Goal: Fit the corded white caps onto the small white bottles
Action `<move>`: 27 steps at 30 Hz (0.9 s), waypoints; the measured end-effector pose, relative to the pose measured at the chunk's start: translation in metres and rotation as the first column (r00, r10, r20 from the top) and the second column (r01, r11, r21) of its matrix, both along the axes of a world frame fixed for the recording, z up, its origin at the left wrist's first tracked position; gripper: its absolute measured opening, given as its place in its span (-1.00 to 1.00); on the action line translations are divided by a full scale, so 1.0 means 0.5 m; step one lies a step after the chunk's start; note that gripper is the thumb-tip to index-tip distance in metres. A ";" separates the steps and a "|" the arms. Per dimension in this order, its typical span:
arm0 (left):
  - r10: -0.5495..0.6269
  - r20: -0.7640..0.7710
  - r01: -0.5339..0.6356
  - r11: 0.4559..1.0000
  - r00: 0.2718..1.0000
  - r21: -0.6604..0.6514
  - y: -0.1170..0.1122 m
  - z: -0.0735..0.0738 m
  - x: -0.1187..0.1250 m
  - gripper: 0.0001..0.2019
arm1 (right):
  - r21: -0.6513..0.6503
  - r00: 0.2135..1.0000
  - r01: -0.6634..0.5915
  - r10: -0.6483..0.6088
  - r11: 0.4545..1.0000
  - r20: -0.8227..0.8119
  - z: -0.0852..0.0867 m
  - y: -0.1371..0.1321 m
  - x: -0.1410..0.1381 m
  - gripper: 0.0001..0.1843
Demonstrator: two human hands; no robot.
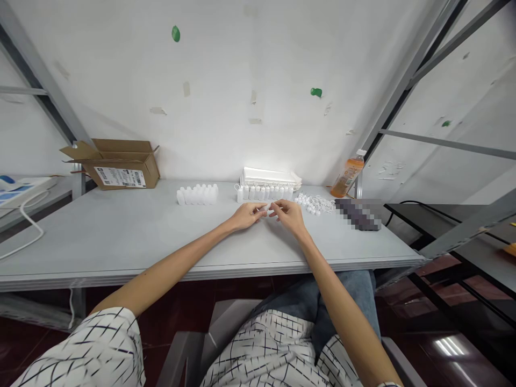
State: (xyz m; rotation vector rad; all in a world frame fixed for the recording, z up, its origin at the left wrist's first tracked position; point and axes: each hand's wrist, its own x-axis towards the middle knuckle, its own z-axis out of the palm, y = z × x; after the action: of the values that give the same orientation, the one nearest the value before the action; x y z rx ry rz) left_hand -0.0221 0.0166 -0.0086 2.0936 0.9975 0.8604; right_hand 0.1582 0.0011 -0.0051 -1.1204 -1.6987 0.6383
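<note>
My left hand (246, 216) and my right hand (287, 216) rest close together on the grey table (121, 231), fingertips almost meeting. Something small and white shows between the fingertips (265, 210), too small to name or to tell which hand holds it. Just behind my hands stands a row of small white plastic bottles (263, 193). To the left is a tight cluster of similar bottles (197, 194). A heap of small white caps or nozzles (312, 203) lies to the right of my right hand.
A stack of white trays (268, 177) stands at the back of the table. An open cardboard box (116, 167) sits back left, an orange drink bottle (347, 176) back right, and a pixelated object (358, 214) lies near the right edge. The table's front edge runs below my wrists.
</note>
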 end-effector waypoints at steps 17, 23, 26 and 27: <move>0.050 -0.107 -0.044 0.998 0.993 0.054 0.001 0.001 -0.002 -0.58 | -0.089 0.997 -0.056 0.051 0.994 -0.059 0.005 0.000 0.004 -0.69; 0.045 -0.106 -0.042 0.999 0.993 0.024 0.004 -0.001 -0.003 -0.54 | -0.118 0.995 -0.070 0.061 0.991 -0.075 0.003 0.001 0.011 -0.77; 0.038 -0.110 -0.034 0.999 0.993 0.034 0.002 0.001 -0.003 -0.55 | -0.123 0.994 -0.085 0.076 0.989 -0.078 0.003 0.002 0.015 -0.75; 0.039 -0.114 -0.034 0.999 0.993 0.041 0.002 0.001 -0.003 -0.55 | -0.121 0.994 -0.089 0.080 0.989 -0.077 0.003 0.003 0.015 -0.75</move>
State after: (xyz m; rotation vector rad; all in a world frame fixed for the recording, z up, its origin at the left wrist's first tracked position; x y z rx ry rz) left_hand -0.0237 0.0175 -0.0081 2.1843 1.0902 0.7908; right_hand 0.1659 0.0025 -0.0039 -1.1030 -1.6702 0.8378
